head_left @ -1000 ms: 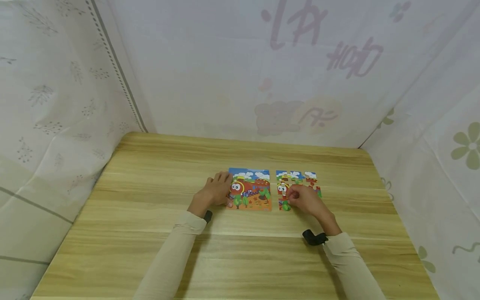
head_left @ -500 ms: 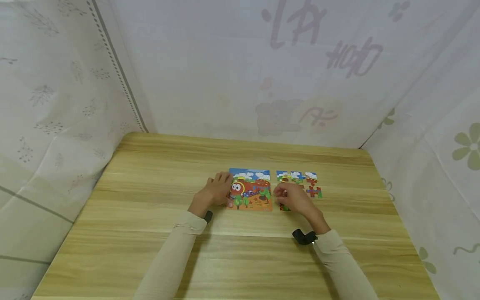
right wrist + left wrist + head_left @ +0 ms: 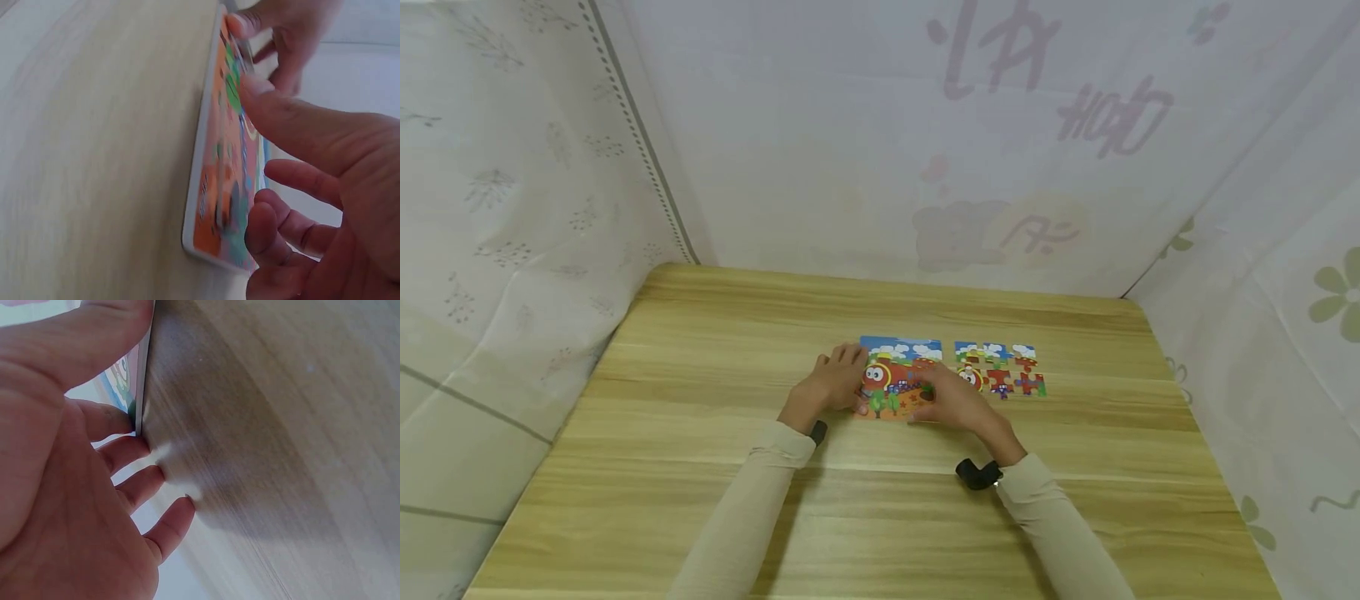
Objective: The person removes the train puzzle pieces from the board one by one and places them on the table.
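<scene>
A square picture board (image 3: 887,350) printed with a red cartoon train lies on the wooden table. My left hand (image 3: 833,382) rests along its left side, fingertips on the tabletop and thumb at the near corner. My right hand (image 3: 957,402) reaches over the board's right part, thumb and fingers bent. In the right wrist view, a thin, blurred puzzle piece (image 3: 223,197) shows just over the board between that thumb and the fingers; the head view hides it behind the hand. Several puzzle pieces (image 3: 999,382) lie in two spaced rows to the right.
The wooden table (image 3: 865,517) reaches back to a pale printed cloth (image 3: 820,167). More patterned cloth hangs at the left and right sides. Both forearms wear long light sleeves (image 3: 730,508), with a black wrist mount (image 3: 977,473) at the right wrist.
My right hand has moved left from the loose pieces to over the board. The lower-left piece seen near it earlier has gone from its spot. My left hand has stayed put.
</scene>
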Demonstrator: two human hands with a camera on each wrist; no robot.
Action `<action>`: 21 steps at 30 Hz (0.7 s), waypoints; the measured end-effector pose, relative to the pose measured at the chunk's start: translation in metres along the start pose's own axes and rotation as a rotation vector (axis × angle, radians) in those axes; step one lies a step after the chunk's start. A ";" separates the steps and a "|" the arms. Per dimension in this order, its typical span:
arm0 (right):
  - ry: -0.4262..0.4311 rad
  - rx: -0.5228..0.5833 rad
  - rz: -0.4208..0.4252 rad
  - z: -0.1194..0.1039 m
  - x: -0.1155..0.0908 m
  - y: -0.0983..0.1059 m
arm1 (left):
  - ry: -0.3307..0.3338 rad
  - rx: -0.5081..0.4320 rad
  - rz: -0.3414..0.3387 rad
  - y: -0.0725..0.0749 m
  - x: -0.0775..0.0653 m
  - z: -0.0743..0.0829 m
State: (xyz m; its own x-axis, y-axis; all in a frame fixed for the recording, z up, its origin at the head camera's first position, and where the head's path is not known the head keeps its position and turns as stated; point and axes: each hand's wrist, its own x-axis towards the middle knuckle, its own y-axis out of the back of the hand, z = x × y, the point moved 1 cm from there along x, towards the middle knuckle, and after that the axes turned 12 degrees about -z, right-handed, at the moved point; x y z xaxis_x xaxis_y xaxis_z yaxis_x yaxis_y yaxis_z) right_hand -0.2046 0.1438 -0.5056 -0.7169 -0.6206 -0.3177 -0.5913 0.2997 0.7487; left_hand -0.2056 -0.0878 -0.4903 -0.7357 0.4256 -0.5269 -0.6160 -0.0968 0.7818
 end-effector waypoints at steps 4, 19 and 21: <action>-0.038 -0.055 -0.014 -0.006 0.005 -0.005 | 0.003 -0.002 -0.002 0.000 0.001 0.000; -0.093 -0.058 0.012 -0.008 0.012 -0.012 | -0.001 -0.001 0.008 0.000 0.000 0.000; -0.078 -0.045 0.016 -0.008 0.012 -0.012 | -0.002 0.003 0.006 0.000 0.001 -0.001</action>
State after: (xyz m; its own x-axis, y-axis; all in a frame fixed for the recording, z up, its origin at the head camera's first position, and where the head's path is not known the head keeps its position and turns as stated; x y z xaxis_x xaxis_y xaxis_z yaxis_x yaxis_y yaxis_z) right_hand -0.2029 0.1273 -0.5141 -0.7536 -0.5570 -0.3491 -0.5640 0.2751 0.7786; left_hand -0.2060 -0.0880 -0.4909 -0.7390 0.4266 -0.5214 -0.6105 -0.0970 0.7860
